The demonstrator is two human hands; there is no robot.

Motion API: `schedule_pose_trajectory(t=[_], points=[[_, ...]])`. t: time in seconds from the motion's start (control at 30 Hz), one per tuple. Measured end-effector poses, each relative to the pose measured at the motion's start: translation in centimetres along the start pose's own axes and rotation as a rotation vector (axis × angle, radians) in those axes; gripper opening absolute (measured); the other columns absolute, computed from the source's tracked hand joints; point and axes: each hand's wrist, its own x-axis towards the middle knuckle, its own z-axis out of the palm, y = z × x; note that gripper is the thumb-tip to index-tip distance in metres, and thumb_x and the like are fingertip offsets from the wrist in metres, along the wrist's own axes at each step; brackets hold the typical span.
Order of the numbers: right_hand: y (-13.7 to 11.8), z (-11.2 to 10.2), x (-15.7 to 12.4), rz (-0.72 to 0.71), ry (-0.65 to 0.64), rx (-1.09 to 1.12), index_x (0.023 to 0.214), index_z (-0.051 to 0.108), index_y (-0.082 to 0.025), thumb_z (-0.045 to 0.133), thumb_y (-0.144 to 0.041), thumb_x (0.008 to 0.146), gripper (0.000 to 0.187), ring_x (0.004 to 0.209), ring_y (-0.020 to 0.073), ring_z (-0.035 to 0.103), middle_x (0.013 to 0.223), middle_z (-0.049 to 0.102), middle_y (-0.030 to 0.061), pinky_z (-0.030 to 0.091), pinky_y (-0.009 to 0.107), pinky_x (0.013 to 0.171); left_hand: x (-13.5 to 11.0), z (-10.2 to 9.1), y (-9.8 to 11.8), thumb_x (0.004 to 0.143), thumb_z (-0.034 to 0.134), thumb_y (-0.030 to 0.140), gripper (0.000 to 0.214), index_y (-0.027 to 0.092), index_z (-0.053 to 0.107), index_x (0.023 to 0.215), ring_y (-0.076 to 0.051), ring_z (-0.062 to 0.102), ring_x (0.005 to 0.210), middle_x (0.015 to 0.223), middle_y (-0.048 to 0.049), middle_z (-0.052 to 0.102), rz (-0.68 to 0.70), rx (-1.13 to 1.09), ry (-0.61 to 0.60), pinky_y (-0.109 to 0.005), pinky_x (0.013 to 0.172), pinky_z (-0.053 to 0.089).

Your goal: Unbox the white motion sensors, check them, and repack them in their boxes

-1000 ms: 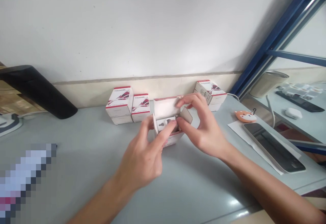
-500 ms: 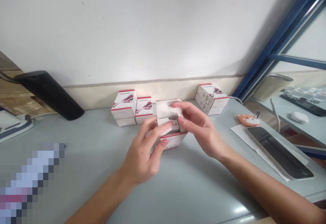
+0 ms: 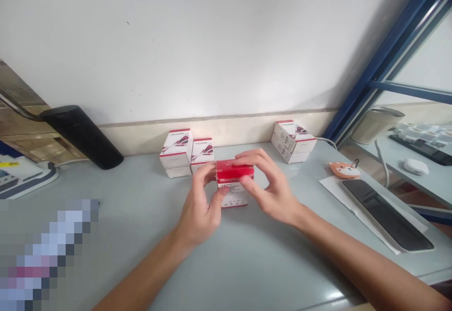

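head view: fingers of left hand and right hand grip a red-topped box

Okay, so from where I'm standing, the left forearm and the right forearm both come in from the bottom of the view and angle toward each other. The left one's steeper, and the right one runs long and low from the lower right corner. Both wrists have a slight bend. The left hand sits up on its edge, with its fingers curled and its thumb pointing in toward the middle. The right hand is arched over, palm down, with its fingers reaching left and its thumb lower down. The two hands face each other, close but not touching, and both look like they've got a light grip on something.
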Motion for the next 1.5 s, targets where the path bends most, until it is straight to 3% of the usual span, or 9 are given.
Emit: schedule_pose_trajectory(t=[0.3,0.57,0.7,0.83,0.97,1.27,1.33,1.43,1.5], points=[[-0.1,0.2,0.3,0.0,0.043,-0.094,0.108,0.074,-0.024,0.063,-0.026,0.103,0.012,0.107,0.0208,0.068,0.107,0.069,0.007,0.057,0.04,0.095,0.1,-0.4,-0.8,0.106,0.051,0.017,0.049,0.032,0.044,0.152,-0.025,0.054,0.139,0.145,-0.0125,0.054,0.078,0.099,-0.083,-0.049,0.112,0.053],[0.8,0.4,-0.6,-0.161,-0.085,-0.304,0.138,0.059,-0.028,0.065,-0.028,0.101,0.038,0.111,0.023,0.066,0.131,0.059,0.0124,0.059,0.042,0.093,0.1,-0.4,-1.5,0.106,0.05,0.017,0.041,0.029,0.048,0.146,-0.023,0.061,0.13,0.143,-0.0126,0.057,0.057,-0.021,-0.037,-0.043,0.103,0.059],[0.5,1.9,-1.8,-0.269,-0.038,-0.395,0.145,0.049,-0.03,0.06,-0.027,0.102,0.044,0.107,0.0243,0.065,0.131,0.054,0.0144,0.062,0.042,0.083,0.3,-1.2,-1.8,0.104,0.047,0.016,0.045,0.027,0.045,0.148,-0.027,0.061,0.126,0.138,-0.0136,0.059,0.28,-0.002,-0.057,-0.051,0.102,0.058],[-0.2,2.4,-1.9,-0.269,0.075,-0.266,0.127,0.06,-0.03,0.059,-0.023,0.1,0.027,0.092,0.0197,0.066,0.116,0.057,0.009,0.061,0.036,0.073,0.4,-1.6,-1.4,0.101,0.046,0.011,0.05,0.026,0.045,0.149,-0.028,0.06,0.125,0.136,-0.0147,0.058,0.395,0.085,-0.082,-0.053,0.098,0.058],[-0.2,1.8,-1.1,-0.117,0.092,-0.151,0.111,0.066,-0.025,0.06,-0.023,0.101,0.012,0.089,0.0183,0.067,0.109,0.06,0.0077,0.062,0.035,0.076,0.3,-1.5,-1.3,0.103,0.047,0.011,0.053,0.027,0.042,0.154,-0.027,0.056,0.135,0.144,-0.016,0.055,0.276,0.159,-0.098,-0.051,0.106,0.055],[1.4,1.3,-1.2,-0.225,0.007,-0.318,0.125,0.068,-0.03,0.061,-0.033,0.104,0.022,0.104,0.0222,0.07,0.124,0.063,0.0113,0.062,0.035,0.081,-0.3,-0.9,-2.5,0.106,0.051,0.023,0.029,0.026,0.058,0.134,-0.028,0.059,0.136,0.143,-0.0138,0.06,0.108,0.008,-0.045,-0.05,0.108,0.054],[1.9,1.6,-1.5,-0.145,-0.067,-0.273,0.142,0.06,-0.032,0.066,-0.038,0.102,0.041,0.112,0.0249,0.069,0.14,0.057,0.0144,0.063,0.04,0.088,-0.2,-0.8,-2.8,0.105,0.055,0.03,0.024,0.024,0.061,0.127,-0.028,0.063,0.131,0.139,-0.0139,0.064,-0.047,-0.096,0.035,-0.048,0.106,0.055],[3.2,2.1,-2.1,0.046,-0.248,-0.182,0.169,0.02,-0.031,0.077,-0.045,0.092,0.096,0.123,0.0298,0.067,0.162,0.04,0.0207,0.063,0.047,0.095,0.4,-1.1,-3.3,0.101,0.064,0.04,0.026,0.024,0.057,0.121,-0.026,0.068,0.118,0.129,-0.0109,0.068,-0.299,-0.249,0.259,-0.04,0.095,0.058],[4.1,2.4,-2.3,0.138,-0.311,-0.101,0.17,0.01,-0.029,0.078,-0.045,0.092,0.105,0.121,0.0289,0.069,0.156,0.052,0.019,0.06,0.048,0.1,1.0,-1.6,-3.5,0.098,0.068,0.043,0.031,0.025,0.053,0.118,-0.024,0.069,0.115,0.131,-0.0102,0.067,-0.375,-0.327,0.338,-0.035,0.089,0.059]])
